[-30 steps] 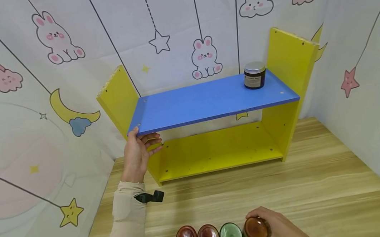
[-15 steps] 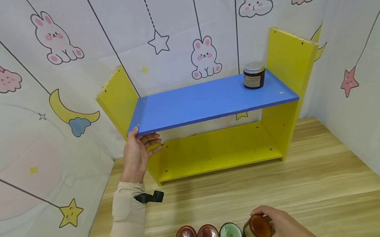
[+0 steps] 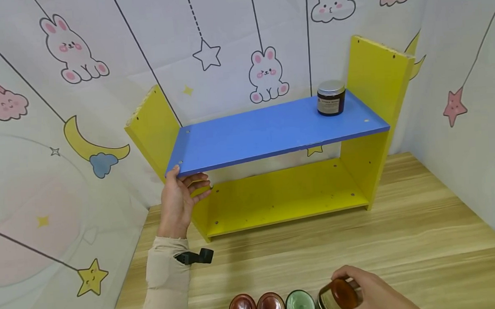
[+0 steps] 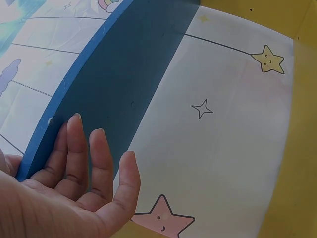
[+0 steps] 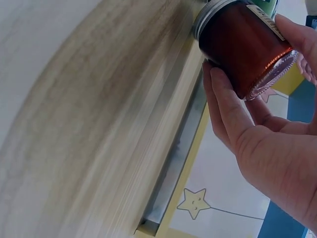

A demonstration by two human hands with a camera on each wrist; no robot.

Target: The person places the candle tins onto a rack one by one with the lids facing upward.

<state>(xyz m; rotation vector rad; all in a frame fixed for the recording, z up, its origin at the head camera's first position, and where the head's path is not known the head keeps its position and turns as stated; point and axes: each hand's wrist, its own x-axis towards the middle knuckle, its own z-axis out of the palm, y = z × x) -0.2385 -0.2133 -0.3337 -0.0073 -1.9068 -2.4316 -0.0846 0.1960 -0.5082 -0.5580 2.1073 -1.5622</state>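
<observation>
The left hand (image 3: 177,202) holds the blue board (image 3: 267,134) at its front left corner, thumb above, fingers loosely spread below. On the near side of the desk (image 3: 428,238), the right hand (image 3: 368,292) grips an upside-down amber jar (image 3: 344,296), beside the green jar (image 3: 300,305). Since a second ago, the amber jar's base has tipped rightward, baring its label (image 3: 329,303); the left hand has stayed put.

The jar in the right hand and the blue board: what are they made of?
Jar: probably brown glass, glossy, its ridged base catching light; the silvery lid looks metallic.

Blue board: perhaps painted wood or fibreboard, smooth; pale chips mark its edge.
</observation>
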